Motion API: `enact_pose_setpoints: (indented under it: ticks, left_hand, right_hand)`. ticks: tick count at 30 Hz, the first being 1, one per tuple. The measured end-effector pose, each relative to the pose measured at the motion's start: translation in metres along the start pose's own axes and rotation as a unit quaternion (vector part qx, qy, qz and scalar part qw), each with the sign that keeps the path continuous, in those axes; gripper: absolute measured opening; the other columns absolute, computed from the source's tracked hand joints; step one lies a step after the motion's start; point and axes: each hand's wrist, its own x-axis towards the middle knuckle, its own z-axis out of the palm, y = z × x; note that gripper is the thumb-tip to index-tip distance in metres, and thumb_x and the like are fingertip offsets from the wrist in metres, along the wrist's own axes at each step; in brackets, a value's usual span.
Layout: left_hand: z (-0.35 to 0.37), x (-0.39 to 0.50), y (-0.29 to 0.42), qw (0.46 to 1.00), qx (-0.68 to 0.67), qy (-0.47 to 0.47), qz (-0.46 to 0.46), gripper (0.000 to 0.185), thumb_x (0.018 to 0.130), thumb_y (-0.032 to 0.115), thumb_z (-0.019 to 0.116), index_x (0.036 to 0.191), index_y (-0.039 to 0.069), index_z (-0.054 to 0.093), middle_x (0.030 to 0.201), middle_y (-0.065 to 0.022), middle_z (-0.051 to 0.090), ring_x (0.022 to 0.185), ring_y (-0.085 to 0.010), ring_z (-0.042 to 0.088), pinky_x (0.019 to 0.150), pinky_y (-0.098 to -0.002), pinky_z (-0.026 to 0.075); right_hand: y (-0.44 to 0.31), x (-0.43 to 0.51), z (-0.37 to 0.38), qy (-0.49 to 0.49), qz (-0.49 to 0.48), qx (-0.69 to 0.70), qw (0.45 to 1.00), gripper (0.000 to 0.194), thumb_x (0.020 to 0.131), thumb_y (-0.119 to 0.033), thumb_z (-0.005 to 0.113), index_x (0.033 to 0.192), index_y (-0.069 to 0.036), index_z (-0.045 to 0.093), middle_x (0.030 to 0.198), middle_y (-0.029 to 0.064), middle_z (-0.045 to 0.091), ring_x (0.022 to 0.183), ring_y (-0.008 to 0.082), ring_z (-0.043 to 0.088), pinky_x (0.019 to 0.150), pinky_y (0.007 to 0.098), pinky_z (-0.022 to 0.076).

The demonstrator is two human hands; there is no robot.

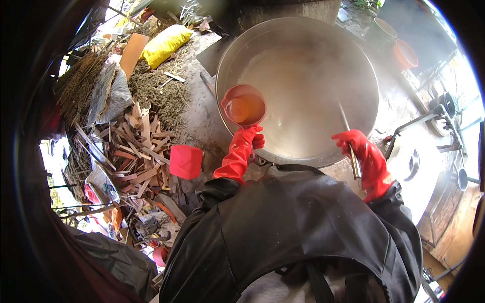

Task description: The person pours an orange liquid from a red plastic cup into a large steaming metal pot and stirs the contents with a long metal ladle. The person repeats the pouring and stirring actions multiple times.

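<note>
A wide metal cauldron of cloudy, pale liquid steams in front of me. My left hand, in a long red rubber glove, grips the handle of a reddish plastic jug over the near left rim. Orange-tinted liquid shows inside the jug. My right hand, gloved the same way, is closed around a metal rod at the right rim. The rod slants into the cauldron, and steam hides its far end. Below both arms spreads a black apron.
Split firewood lies heaped at left, beside a red plastic container. Further back are a yellow sack and a pile of dry plant matter. An orange bucket and a green bucket stand at far right.
</note>
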Motion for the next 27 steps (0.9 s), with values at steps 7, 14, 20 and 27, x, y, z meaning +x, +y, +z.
enact_pose_setpoints:
  ticks: [7, 14, 20, 27]
  left_hand:
    - [0.002, -0.002, 0.001, 1.000, 0.000, 0.001, -0.007, 0.049, 0.101, 0.041, 0.067, 0.123, -0.003, 0.067, 0.088, -0.0135, 0.069, 0.074, -0.0240, 0.070, 0.071, -0.0373, 0.061]
    - [-0.001, -0.003, -0.002, 0.999, -0.003, -0.021, 0.023, 0.052, 0.099, 0.043, 0.069, 0.123, -0.003, 0.066, 0.088, -0.0136, 0.070, 0.075, -0.0236, 0.070, 0.072, -0.0369, 0.061]
    - [-0.002, -0.001, -0.002, 1.000, 0.002, -0.013, 0.014, 0.053, 0.099, 0.044, 0.070, 0.123, -0.003, 0.066, 0.088, -0.0136, 0.070, 0.075, -0.0239, 0.070, 0.073, -0.0371, 0.061]
    - [-0.001, 0.000, -0.002, 1.000, 0.009, -0.005, 0.018, 0.052, 0.099, 0.044, 0.068, 0.123, -0.002, 0.066, 0.089, -0.0139, 0.070, 0.074, -0.0241, 0.070, 0.072, -0.0379, 0.061]
  right_hand:
    - [0.019, -0.079, -0.008, 0.107, 0.157, -0.195, 0.962, 0.028, 0.092, -0.012, 0.065, 0.106, 0.011, 0.070, 0.076, 0.0194, 0.069, 0.063, 0.0287, 0.071, 0.057, 0.0408, 0.0594]
    - [0.000, -0.113, 0.013, -0.014, 0.231, -0.025, 0.972, 0.027, 0.098, -0.008, 0.057, 0.115, 0.007, 0.070, 0.079, 0.0082, 0.069, 0.063, 0.0173, 0.067, 0.060, 0.0311, 0.0573]
    - [0.013, -0.070, 0.030, -0.231, 0.088, 0.205, 0.947, 0.020, 0.104, -0.006, 0.052, 0.110, 0.005, 0.067, 0.078, 0.0038, 0.064, 0.065, 0.0108, 0.061, 0.076, 0.0319, 0.0610]
    - [0.018, -0.023, 0.054, -0.240, -0.242, -0.001, 0.940, 0.027, 0.109, -0.007, 0.047, 0.131, 0.007, 0.054, 0.084, 0.0011, 0.056, 0.071, 0.0054, 0.055, 0.086, 0.0273, 0.0579]
